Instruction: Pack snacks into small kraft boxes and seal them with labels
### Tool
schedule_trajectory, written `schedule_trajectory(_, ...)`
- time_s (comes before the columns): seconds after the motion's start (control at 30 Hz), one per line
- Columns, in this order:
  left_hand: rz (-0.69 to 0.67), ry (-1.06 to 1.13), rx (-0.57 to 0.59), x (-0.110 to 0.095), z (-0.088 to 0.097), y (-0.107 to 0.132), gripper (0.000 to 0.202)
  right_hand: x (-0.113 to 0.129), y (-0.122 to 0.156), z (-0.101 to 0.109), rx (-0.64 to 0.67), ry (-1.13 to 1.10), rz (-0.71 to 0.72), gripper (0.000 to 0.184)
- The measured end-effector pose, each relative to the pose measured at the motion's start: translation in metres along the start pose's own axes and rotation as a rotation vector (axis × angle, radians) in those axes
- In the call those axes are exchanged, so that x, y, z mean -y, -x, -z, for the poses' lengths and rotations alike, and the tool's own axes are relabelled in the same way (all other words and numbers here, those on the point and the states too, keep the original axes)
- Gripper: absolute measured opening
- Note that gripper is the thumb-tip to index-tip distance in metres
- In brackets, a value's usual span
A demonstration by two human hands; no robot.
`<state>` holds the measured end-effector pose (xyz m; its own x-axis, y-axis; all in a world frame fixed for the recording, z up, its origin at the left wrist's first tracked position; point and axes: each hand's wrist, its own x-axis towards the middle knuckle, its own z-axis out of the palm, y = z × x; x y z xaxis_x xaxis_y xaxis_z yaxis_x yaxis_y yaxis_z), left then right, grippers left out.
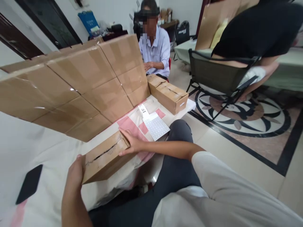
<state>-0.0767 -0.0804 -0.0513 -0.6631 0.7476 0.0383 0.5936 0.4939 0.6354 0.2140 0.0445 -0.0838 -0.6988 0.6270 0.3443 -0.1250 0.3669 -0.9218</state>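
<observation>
A small brown cardboard box (104, 157) with a torn tape seam lies at the near edge of the cloth-covered table (35, 148). My left hand (75, 171) clasps its left end, fingers pressed against the cardboard. On its right end rests my right hand (130, 143), fingers wrapped over the top corner. The box sits between both hands, tilted slightly toward me.
A wall of stacked large cardboard boxes (78, 82) fills the table behind. Another small box (169, 93) lies further along, near a seated person (155, 47). A white patterned sheet (156, 126) and a dark phone (29, 183) lie on the cloth. A folding chair (217, 75) with another person stands at right.
</observation>
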Motion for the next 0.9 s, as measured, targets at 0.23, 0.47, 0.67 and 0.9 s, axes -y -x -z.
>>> schedule_trajectory(0.23,-0.194,0.408,0.035,-0.025,-0.003,0.02,0.044,0.057,0.063,0.03,-0.326,0.088,-0.024,0.128)
schedule_trajectory(0.47,-0.24,0.402,-0.031,-0.019,-0.017,0.019,0.035,0.133,0.188,0.127,-1.138,0.623,0.046,0.098)
schedule_trajectory(0.67,-0.234,0.265,0.001,-0.008,-0.059,0.011,0.035,0.15,0.273,0.189,-1.51,0.815,0.083,0.102)
schedule_trajectory(0.9,-0.403,0.092,0.129,-0.009,-0.107,0.027,0.038,0.081,0.256,0.203,-1.596,0.842,-0.03,0.103)
